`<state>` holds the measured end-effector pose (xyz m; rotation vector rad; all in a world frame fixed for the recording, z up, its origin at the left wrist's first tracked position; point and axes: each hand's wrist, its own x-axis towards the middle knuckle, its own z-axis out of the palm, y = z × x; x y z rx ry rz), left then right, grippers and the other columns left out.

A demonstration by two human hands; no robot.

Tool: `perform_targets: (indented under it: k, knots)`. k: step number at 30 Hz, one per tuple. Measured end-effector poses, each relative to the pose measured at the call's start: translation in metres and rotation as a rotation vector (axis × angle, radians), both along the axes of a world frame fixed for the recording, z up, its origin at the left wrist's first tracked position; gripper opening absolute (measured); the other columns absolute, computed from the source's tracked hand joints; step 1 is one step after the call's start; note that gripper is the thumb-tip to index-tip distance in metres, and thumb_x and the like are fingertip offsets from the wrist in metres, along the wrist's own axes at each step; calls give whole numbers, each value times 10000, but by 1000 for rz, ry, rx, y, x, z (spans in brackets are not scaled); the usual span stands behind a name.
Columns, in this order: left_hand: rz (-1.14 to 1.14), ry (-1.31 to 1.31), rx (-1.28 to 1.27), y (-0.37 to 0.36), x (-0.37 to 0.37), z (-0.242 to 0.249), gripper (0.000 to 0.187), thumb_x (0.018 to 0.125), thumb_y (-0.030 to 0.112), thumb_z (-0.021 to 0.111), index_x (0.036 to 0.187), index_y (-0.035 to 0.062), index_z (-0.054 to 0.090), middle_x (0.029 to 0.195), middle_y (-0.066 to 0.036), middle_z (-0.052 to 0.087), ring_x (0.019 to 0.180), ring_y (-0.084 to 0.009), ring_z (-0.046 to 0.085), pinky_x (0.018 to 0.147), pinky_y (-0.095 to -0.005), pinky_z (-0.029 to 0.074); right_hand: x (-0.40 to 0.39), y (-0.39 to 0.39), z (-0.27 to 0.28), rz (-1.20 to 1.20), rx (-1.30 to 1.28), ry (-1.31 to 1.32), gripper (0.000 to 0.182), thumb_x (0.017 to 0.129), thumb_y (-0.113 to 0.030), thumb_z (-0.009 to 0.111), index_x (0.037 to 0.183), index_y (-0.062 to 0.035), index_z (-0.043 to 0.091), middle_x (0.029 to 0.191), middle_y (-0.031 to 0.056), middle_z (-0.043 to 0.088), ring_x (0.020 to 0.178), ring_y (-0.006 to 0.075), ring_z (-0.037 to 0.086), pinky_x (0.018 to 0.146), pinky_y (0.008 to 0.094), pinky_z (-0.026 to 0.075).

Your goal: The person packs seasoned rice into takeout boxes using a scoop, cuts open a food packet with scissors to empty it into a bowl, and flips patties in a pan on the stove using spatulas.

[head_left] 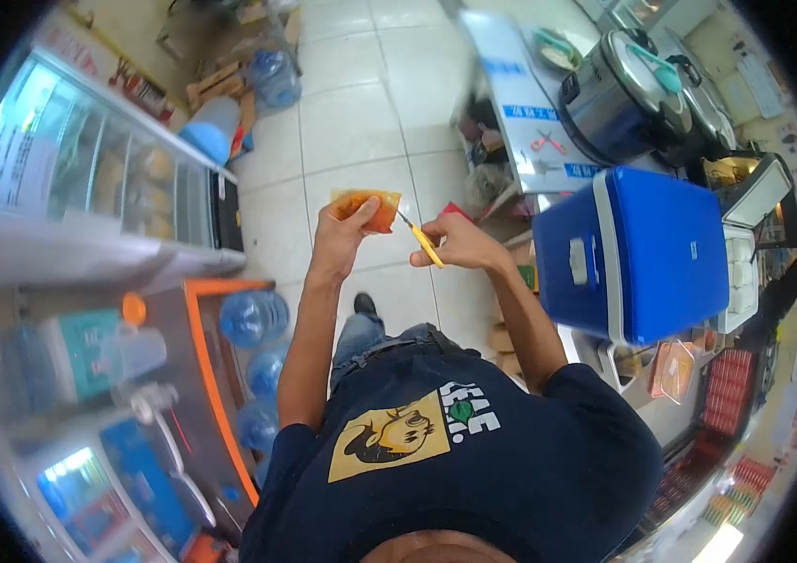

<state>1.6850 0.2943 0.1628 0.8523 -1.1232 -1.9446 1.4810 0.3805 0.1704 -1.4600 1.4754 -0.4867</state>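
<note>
My left hand [340, 228] is clamped on an orange pouch [367, 208] just above the centre of the frame, holding orange contents; my right hand [455, 242] is closed around yellow-handled scissors [421, 239], blades touching the pouch's right edge; right of centre a blue cooler [642, 251] stands shut; upper right, a steel pot [623, 94] is lidded, contents hidden; lower left, water jugs [253, 319] hold clear water.

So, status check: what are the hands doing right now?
Left hand pinching orange pouch. Right hand gripping yellow scissors at pouch edge. Nothing between them.
</note>
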Motion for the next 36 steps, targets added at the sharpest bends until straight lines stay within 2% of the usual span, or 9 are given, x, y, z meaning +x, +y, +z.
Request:
perform_targets:
  k: [2,4,10,13,16,24,28,30,36]
  knots:
    - [-88,18,28,-63,-23,3,248,926,142,595,1080,-51,582,979,-150,650,859,-246,669,745,-385,568,-15,-44,6,-77,-12,-14,506,716,-453,776,617,-19,537,550,-1,432,556,105,411,507,310,319]
    - [-202,33,68,-114,-55,9,257,927,144,594,1090,-53,573,988,-147,647,866,-252,666,763,-392,563,-37,-85,13,-150,-35,5,602,689,-592,742,578,-26,569,498,8,440,489,119,418,453,323,296]
    - [-413,128,139,-260,-166,12,227,915,128,605,1043,-60,603,964,-145,655,820,-229,668,733,-389,571,-108,-187,17,-456,-27,-105,552,661,-528,788,542,-35,571,467,-16,427,470,97,394,444,305,270]
    - [-531,156,122,-335,-233,1,226,911,121,610,1046,-59,601,958,-142,659,834,-236,670,741,-394,569,-154,-243,9,-633,-91,-162,467,665,-363,848,540,-58,517,499,-67,373,482,49,319,445,279,211]
    - [-699,128,52,-411,-295,1,219,921,124,593,1067,-40,589,999,-136,651,887,-242,660,794,-399,544,-204,-297,3,-677,-132,-237,504,663,-430,838,546,-71,505,511,-73,366,494,50,312,455,277,200]
    - [-862,90,37,-554,-444,12,200,903,92,610,1061,-25,574,969,-134,648,865,-229,662,779,-389,561,-306,-432,-7,-908,-147,-280,546,694,-507,783,513,-81,493,485,-67,347,463,61,312,441,284,179]
    - [-916,147,-51,-627,-524,-29,137,898,70,612,1007,-5,574,924,-119,645,833,-211,659,738,-366,567,-341,-491,-21,-1066,-172,-263,531,712,-510,768,527,-80,517,490,-60,382,467,56,337,439,272,202]
    - [-997,118,-44,-652,-556,-27,128,899,68,610,998,-3,574,917,-116,644,830,-209,657,738,-367,569,-352,-519,-23,-1142,-234,-450,490,741,-475,757,552,-74,549,506,-49,426,473,61,372,438,261,240]
    - [-1270,40,77,-697,-640,-30,112,905,72,602,993,12,568,934,-108,643,843,-203,653,751,-371,571,-390,-566,-16,-1333,-143,-355,472,764,-457,742,564,-71,557,520,-38,448,478,69,395,442,253,269]
